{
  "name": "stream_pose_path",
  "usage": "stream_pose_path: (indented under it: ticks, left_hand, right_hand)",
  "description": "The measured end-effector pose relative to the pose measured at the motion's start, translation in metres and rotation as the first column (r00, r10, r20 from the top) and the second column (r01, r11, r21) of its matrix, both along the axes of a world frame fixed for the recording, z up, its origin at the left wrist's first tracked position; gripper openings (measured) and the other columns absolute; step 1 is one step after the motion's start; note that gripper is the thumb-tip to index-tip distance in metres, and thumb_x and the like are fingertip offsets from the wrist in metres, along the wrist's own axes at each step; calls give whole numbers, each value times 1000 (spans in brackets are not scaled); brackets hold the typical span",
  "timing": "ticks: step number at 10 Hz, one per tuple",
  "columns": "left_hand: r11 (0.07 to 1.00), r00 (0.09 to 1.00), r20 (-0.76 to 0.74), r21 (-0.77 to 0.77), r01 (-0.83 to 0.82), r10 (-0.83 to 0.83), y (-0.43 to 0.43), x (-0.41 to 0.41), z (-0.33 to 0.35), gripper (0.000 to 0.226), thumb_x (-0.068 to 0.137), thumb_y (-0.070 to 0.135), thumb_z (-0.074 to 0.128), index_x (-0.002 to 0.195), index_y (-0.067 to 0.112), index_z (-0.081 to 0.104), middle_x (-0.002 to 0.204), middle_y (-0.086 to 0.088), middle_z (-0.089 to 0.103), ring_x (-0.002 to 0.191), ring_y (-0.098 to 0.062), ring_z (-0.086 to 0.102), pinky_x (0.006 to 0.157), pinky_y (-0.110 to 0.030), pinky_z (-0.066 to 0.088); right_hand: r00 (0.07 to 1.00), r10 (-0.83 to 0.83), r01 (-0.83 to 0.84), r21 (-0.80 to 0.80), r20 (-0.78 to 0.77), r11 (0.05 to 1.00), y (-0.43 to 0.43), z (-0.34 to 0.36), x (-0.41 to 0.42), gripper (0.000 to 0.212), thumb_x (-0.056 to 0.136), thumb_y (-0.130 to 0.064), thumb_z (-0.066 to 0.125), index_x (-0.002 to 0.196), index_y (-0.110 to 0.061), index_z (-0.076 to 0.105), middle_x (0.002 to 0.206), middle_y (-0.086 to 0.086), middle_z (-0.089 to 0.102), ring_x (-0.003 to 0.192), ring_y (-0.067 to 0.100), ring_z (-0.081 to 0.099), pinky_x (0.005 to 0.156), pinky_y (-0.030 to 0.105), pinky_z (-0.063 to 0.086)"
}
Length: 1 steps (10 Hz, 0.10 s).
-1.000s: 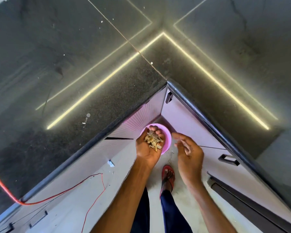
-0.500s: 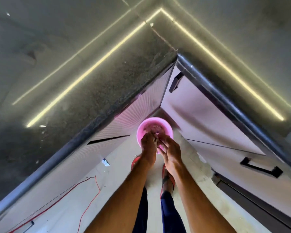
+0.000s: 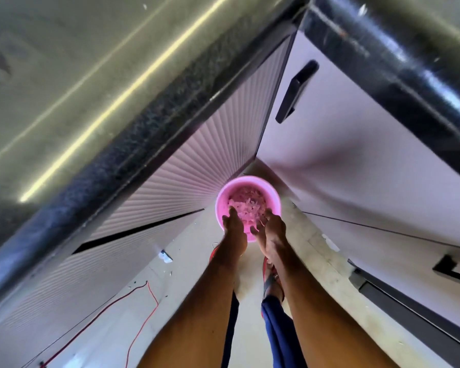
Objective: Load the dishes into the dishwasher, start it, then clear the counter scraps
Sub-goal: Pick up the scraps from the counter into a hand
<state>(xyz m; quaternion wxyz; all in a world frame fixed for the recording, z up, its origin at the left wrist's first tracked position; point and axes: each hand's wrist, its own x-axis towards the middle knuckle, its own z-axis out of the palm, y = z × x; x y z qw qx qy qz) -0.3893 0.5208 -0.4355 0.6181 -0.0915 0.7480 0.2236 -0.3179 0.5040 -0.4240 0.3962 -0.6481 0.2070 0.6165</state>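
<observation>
Both bare forearms (image 3: 197,301) are stretched forward and down. The left hand (image 3: 233,227) and right hand (image 3: 272,231) are held close together, fingers loosely extended.

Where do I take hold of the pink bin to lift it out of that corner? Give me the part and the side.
Grip the pink bin by its rim at the near edge, coming from above on your side. It stands upright and open-topped, with the cabinet fronts meeting right behind it, so the far side is likely too boxed in for fingers.
</observation>
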Motion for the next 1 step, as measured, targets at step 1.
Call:
stream_pose_path:
  ticks: [1]
  left_hand:
    - [994,994,-33,-14,104,-104,-3,-2,17,60,107,36,39,158,14,16,160,-14,27,142,-37,35,114,-48,33]
  right_hand:
    - [1000,28,-28,-32,0,999,-3,12,5,29,106,-9,37,128,-7,55,146,29,46,139,38,45,111,46,40]
